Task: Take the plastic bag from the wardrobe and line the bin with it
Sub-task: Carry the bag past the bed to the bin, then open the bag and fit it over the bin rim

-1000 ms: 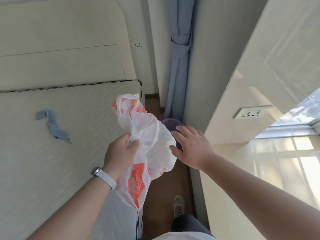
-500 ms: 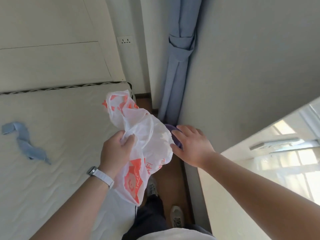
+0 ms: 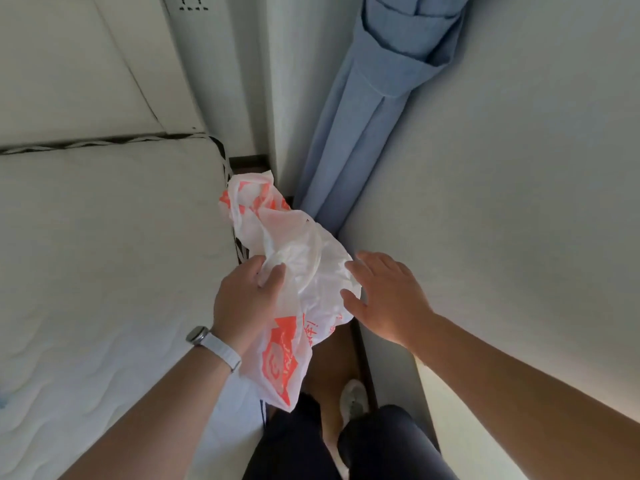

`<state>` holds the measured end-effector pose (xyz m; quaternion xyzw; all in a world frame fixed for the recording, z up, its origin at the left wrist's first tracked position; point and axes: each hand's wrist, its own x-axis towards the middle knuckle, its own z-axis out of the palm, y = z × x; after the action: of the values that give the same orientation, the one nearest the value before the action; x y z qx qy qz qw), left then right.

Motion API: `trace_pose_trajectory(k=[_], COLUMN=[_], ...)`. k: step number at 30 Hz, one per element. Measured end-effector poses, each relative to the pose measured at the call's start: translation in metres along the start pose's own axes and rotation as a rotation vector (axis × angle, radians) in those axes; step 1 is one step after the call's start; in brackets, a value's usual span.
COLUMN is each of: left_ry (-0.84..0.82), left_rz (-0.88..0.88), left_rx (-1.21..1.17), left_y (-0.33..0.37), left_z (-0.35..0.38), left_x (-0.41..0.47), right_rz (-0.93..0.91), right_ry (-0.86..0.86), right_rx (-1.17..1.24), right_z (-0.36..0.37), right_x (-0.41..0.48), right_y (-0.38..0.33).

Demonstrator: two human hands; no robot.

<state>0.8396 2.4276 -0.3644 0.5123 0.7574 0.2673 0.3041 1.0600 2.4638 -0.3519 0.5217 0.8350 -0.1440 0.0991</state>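
A crumpled white plastic bag [image 3: 294, 261] with orange print hangs in front of me over the narrow floor strip. My left hand [image 3: 247, 299], with a white watch on its wrist, grips the bag's upper middle. My right hand [image 3: 386, 296] is spread flat, with its fingertips at the bag's right edge. The bin is hidden behind the bag and my hands.
A bare white mattress [image 3: 104, 254] fills the left side. A tied blue curtain [image 3: 374, 109] hangs in the corner ahead, next to a plain wall [image 3: 512, 202] on the right. My dark trousers and a pale shoe [image 3: 353, 398] stand on the brown floor.
I have moved forward along the gap. The purple bin seen earlier is now covered by the bag. Both hands keep nearly the same hold and pose.
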Motion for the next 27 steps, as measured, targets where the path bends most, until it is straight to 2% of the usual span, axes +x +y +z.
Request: trace_pose_trajectory(k=[9, 13, 17, 22, 27], left_ry=[-0.097, -0.136, -0.112, -0.163, -0.156], left_rz=[-0.016, -0.074, -0.122, -0.207, -0.258], left_rx=[0.005, -0.026, -0.014, -0.164, -0.173], left_y=[-0.087, -0.125, -0.152, -0.187, -0.219], left_z=[0.122, 0.185, 0.239, 0.287, 0.312], left_x=[0.069, 0.09, 0.109, 0.128, 0.137], right_rz=[0.068, 0.118, 0.166, 0.239, 0.389], right_ry=[-0.071, -0.084, -0.103, -0.194, -0.109], right_rx=[0.156, 0.219, 0.442, 0.696, 0.8], right_z=[0.133, 0.189, 0.24, 0.296, 0.352], right_x=[0.079, 0.108, 0.134, 0.16, 0.181], right_y=[0.025, 0.04, 0.051, 0.059, 0.07])
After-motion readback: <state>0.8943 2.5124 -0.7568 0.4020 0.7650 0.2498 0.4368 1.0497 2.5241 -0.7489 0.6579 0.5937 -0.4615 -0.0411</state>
